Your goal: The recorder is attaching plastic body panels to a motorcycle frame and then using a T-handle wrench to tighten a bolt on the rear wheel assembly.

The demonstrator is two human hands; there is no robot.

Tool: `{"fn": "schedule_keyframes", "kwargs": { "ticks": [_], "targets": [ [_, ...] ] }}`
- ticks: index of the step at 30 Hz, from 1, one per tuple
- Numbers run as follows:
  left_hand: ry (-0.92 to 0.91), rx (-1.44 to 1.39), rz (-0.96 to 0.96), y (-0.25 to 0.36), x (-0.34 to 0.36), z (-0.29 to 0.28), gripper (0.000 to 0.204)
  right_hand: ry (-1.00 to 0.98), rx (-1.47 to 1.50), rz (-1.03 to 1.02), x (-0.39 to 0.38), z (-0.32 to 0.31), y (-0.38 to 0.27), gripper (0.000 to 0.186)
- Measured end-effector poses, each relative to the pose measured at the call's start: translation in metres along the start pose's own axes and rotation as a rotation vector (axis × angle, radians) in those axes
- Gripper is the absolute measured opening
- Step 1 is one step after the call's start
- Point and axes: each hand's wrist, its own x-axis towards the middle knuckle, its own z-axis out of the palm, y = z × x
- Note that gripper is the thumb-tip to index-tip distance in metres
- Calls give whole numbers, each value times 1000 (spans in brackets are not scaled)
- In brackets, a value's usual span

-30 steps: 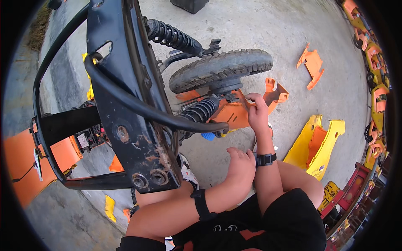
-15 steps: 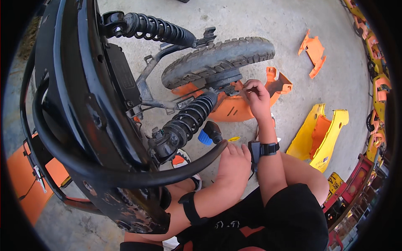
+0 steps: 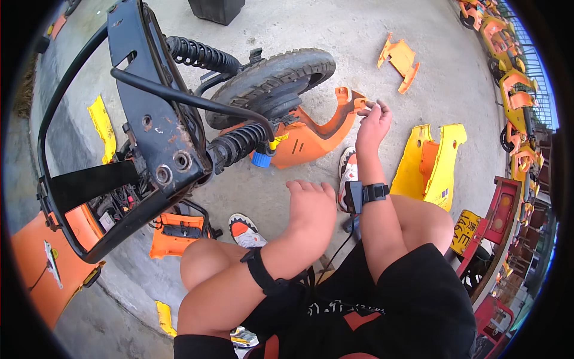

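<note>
My right hand (image 3: 375,124) is raised at the right end of an orange body panel (image 3: 308,143), closed in a pinch on something small I cannot make out. My left hand (image 3: 311,209) is lower, below the shock absorber (image 3: 236,143), its fingers bent down with the tips hidden. A black, scuffed scooter frame (image 3: 149,113) with a curved tube fills the left, along with a treaded wheel (image 3: 269,75), a second shock (image 3: 203,57) and a blue-capped part (image 3: 261,159).
Yellow panels (image 3: 409,164) lie at right, an orange piece (image 3: 397,60) beyond, more loose panels (image 3: 101,128) at left. A row of scooters (image 3: 517,102) lines the right edge, near a red vehicle part (image 3: 499,215) with a plate. A black bin (image 3: 215,9) stands at top.
My right hand has shifted upward, away from the wheel hub toward the orange panel's end. The view has swung, bringing both my shoes into sight and moving the scooter up-left in it.
</note>
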Motion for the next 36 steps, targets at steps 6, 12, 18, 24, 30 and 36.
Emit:
{"fn": "schedule_keyframes", "kwargs": {
  "ticks": [6,12,18,24,30,36],
  "targets": [
    [39,-187,52,-22,6,-23,37,-372,-434,-117,39,-1,-161,42],
    [99,-271,-157,-32,4,-25,37,-649,-792,-462,-19,-53,-234,37],
    [179,-283,-325,-59,21,18,33,-844,-1196,-365,-53,-74,-215,32],
    [488,-732,-230,-85,62,99,29,-767,-1071,-424,-15,-71,-213,24],
    [634,-1080,-389,-94,143,136,36,-753,-1110,-352,-18,-76,-226,24],
    [815,-781,-557,-64,158,135,33,-875,-1114,-372,-22,-78,-226,23]
  ]
}}
